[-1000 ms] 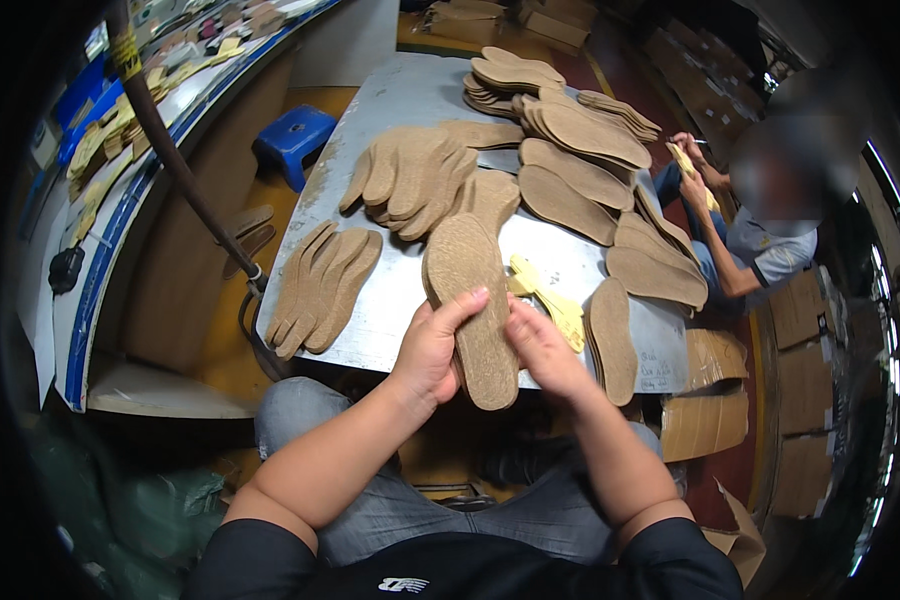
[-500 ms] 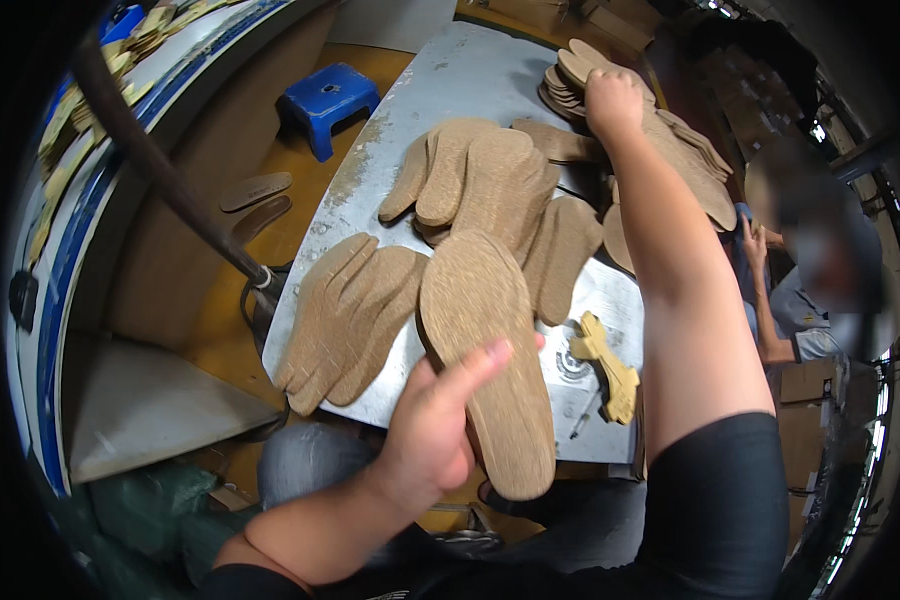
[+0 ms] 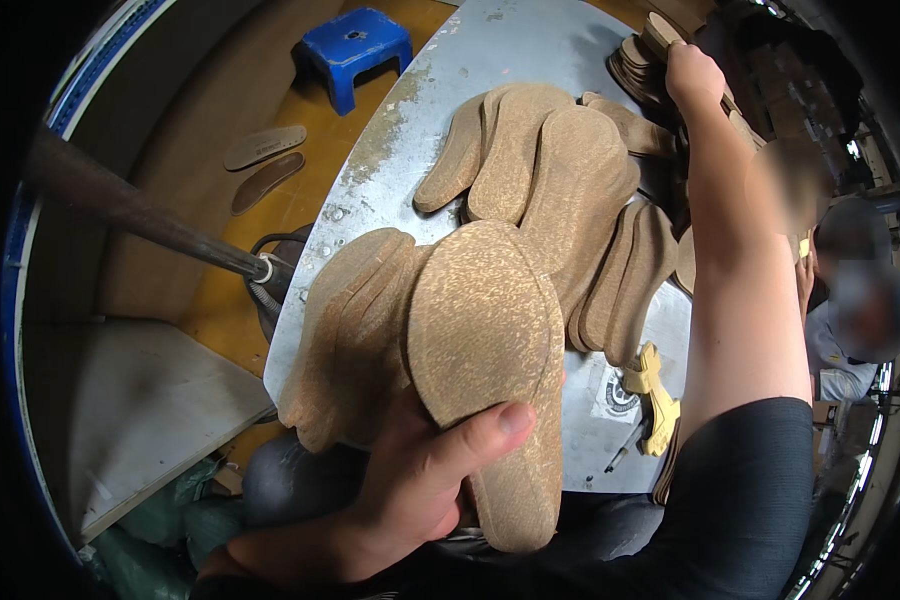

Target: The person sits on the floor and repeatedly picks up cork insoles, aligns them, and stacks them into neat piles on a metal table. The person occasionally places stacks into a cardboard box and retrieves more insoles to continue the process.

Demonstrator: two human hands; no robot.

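Observation:
My left hand (image 3: pixel 425 480) is closed round a brown, speckled insole (image 3: pixel 490 320), thumb across its upper face and wide end pointing away from me. Whether more than one insole is in that grip, I cannot tell. My right hand (image 3: pixel 695 75) reaches to the far right, its fingers curled on an insole (image 3: pixel 660 35) at a stack there; the fingertips are partly hidden. Fanned insoles (image 3: pixel 345 310) lie on the table just left of the held one. Behind it spreads a larger overlapping pile (image 3: pixel 580 170), with a few more insoles (image 3: pixel 635 270) at its right.
The worn metal table (image 3: pixel 385 150) carries a yellow plastic piece (image 3: pixel 655 400) and a pen (image 3: pixel 625 450) near its front right. A blue stool (image 3: pixel 355 50) and two loose insoles (image 3: pixel 265 165) are on the floor to the left. A dark pole (image 3: pixel 160 210) slants in. Another person (image 3: pixel 850 310) sits at right.
The view has shifted, so the table's contents appear lower and further right. My left hand still holds the insole, now closer to the view. My right hand stays at the far stack.

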